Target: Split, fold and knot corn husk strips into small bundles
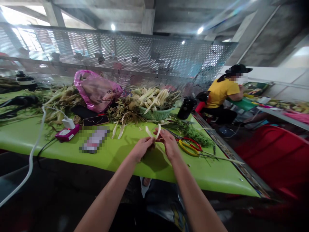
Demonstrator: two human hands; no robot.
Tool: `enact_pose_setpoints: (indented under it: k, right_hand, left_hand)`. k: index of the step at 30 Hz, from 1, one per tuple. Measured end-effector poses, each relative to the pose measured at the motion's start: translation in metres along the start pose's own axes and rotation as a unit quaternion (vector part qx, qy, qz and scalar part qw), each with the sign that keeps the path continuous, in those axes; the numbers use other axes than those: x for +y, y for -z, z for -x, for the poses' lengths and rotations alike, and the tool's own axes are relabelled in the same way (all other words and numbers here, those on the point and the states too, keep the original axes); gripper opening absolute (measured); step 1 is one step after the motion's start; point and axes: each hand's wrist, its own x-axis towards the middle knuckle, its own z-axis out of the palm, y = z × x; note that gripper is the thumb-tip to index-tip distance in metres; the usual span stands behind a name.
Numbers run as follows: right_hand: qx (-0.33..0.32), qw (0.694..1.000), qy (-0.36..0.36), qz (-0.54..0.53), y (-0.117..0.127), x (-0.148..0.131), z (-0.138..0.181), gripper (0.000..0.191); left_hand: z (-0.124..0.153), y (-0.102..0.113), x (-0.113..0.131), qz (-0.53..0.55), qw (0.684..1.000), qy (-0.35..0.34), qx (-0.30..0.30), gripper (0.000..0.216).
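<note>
My left hand (143, 147) and my right hand (169, 143) meet just above the green table, fingertips close together. Pinched between their fingers is a pale strip of corn husk (158, 131), with ends sticking up on both sides; whether it is one piece or two I cannot tell. A longer pale end hangs below my right hand. To the right lie scissors (189, 149) with yellow and red handles, beside a heap of thin green stems (196, 134). Beyond my hands stands a green basket (159, 114) piled with pale husks (153, 98). Loose husk strips (123, 126) lie left of it.
On the left are a blurred-out phone (94, 140), a purple power socket (68, 132) with a white cable (36, 145), and a pink plastic bag (96, 90). A black bottle (187, 108) stands back right. A perforated metal screen (135, 58) borders the table; a person in yellow (220, 91) sits beyond.
</note>
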Motion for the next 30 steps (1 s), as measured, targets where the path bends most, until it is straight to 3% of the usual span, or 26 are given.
enact_pose_setpoints:
  k: [3, 10, 18, 25, 30]
  right_hand:
    - [-0.026, 1.000, -0.014, -0.009, 0.000, -0.001, 0.001, 0.027]
    - [-0.029, 0.999, 0.016, 0.016, -0.001, 0.003, 0.000, 0.017]
    - [-0.007, 0.999, 0.034, 0.001, 0.003, 0.008, -0.003, 0.017]
    - [-0.067, 0.992, 0.020, 0.106, 0.007, 0.003, 0.005, 0.029]
    - [-0.080, 0.975, 0.030, 0.205, 0.005, 0.001, 0.009, 0.028]
  left_hand:
    - [0.000, 0.001, 0.001, 0.045, 0.998, 0.008, 0.038, 0.040]
    - [0.000, 0.001, 0.002, 0.112, 0.993, 0.027, 0.040, 0.036]
    - [0.000, 0.000, 0.004, 0.102, 0.994, -0.012, -0.038, 0.032]
    - [-0.001, 0.005, 0.005, 0.097, 0.993, 0.003, 0.066, 0.037]
    - [-0.004, 0.007, 0.004, 0.120, 0.989, 0.018, 0.088, 0.035]
